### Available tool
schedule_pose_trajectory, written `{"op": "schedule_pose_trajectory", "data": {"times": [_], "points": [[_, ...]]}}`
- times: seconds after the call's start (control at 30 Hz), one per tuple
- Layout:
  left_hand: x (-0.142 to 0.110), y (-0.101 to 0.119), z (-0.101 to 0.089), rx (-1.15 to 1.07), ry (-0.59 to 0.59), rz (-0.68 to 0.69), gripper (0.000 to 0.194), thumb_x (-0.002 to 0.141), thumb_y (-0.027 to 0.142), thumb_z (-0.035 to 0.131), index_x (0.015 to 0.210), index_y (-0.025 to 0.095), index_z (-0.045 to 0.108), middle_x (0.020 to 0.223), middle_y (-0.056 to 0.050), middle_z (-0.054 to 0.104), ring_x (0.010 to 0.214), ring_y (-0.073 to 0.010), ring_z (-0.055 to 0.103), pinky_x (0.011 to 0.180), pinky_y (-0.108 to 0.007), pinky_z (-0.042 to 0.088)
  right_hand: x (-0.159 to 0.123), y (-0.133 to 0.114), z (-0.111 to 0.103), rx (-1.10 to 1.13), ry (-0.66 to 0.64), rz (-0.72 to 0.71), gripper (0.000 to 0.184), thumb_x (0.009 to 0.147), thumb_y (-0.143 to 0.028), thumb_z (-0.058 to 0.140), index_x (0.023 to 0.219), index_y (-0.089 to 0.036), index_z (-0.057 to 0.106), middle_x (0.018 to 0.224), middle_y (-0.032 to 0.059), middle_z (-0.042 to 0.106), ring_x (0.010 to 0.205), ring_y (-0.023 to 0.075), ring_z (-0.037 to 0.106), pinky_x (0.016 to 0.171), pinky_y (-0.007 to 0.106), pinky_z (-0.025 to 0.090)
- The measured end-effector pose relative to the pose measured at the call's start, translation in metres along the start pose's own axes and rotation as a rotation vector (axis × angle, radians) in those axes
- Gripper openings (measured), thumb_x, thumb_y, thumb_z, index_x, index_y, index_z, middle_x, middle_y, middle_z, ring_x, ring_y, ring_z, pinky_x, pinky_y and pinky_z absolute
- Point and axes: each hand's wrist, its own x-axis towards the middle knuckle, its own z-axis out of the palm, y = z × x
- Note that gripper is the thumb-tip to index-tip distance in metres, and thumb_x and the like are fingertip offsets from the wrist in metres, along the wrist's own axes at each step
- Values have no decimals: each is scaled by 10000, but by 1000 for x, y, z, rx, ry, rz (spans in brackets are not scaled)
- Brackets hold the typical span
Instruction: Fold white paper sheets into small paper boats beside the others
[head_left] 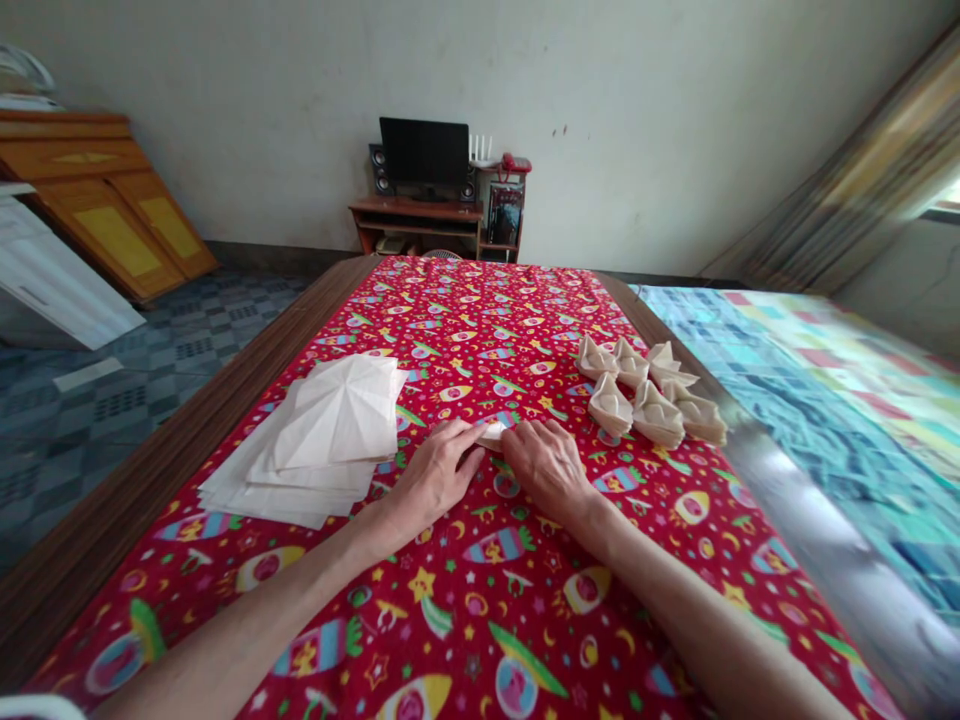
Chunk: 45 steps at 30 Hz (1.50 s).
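In the head view, the left hand (442,465) and right hand (544,460) pinch a small folded paper (491,433) between them, right of the paper stack (341,415); uneven finger pressure could skew its creases. The wooden cabinet (120,215), far left, has closed doors, hiding any contents

Lettering — none legible anywhere

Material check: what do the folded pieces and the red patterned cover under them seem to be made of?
The folded pieces look like matte, cream paper, with sharp creases and layered edges. The red patterned cover seems dull, soft cloth, perhaps fleece, as it shows no sheen.
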Motion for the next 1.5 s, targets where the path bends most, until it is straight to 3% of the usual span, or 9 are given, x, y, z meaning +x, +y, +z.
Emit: {"op": "schedule_pose_trajectory", "data": {"times": [0.1,0.2,0.47,0.57,0.67,0.83,1.07,1.33,1.5], "points": [[7,2,9,-131,102,-82,520,889,207,481,1390,176,345,1124,-112,608,943,-188,624,835,-343,525,3,-3,0,18,36,54,203,936,-182,399,861,-169,586,789,56,605,705,172,515,618,311,290],[16,5,16,-205,140,-154,655,884,239,485,1452,139,174,1045,-113,643,769,-159,649,751,-327,551,3,-5,1,82,104,148,234,947,-229,396,810,-181,579,732,34,600,655,148,510,573,288,273],[26,16,19,-96,58,-91,421,828,106,450,1237,117,543,1043,-115,639,949,-201,613,853,-344,514,-3,-9,3,241,204,291,166,901,-263,438,862,-176,573,763,30,634,684,139,562,590,250,309],[23,17,19,-97,48,-70,440,831,96,459,1267,111,522,963,-95,607,843,-178,607,776,-311,528,-1,-8,0,285,145,341,178,886,-273,457,979,-175,573,833,39,657,720,148,584,583,248,305],[22,17,19,-92,41,-68,410,859,126,469,1265,124,528,885,-61,573,781,-158,591,732,-283,524,1,-6,-1,319,68,350,181,902,-248,427,870,-185,594,756,26,652,637,131,566,547,247,264],[21,12,20,-40,67,-60,450,793,30,479,1219,146,563,892,-42,534,800,-148,580,731,-273,517,-3,-2,3,372,36,357,173,874,-197,436,821,-178,600,734,24,649,601,123,543,556,236,268],[13,3,22,6,70,15,329,842,41,476,1117,172,603,950,-46,548,879,-154,584,789,-282,522,-12,-1,6,324,1,303,225,902,-245,434,1001,-209,633,777,26,617,653,135,539,584,240,299],[6,10,13,182,-79,92,228,938,168,429,1096,187,592,954,-29,570,847,-145,588,743,-253,515,-21,4,8,193,-55,174,223,937,-223,423,1050,-233,614,864,35,585,749,148,507,544,251,293],[4,13,4,390,-200,198,253,945,189,413,1166,181,536,1001,-41,576,944,-192,538,828,-316,486,-25,8,0,118,-129,70,306,951,-223,387,1230,-208,512,944,74,558,822,186,488,559,262,344]]}}
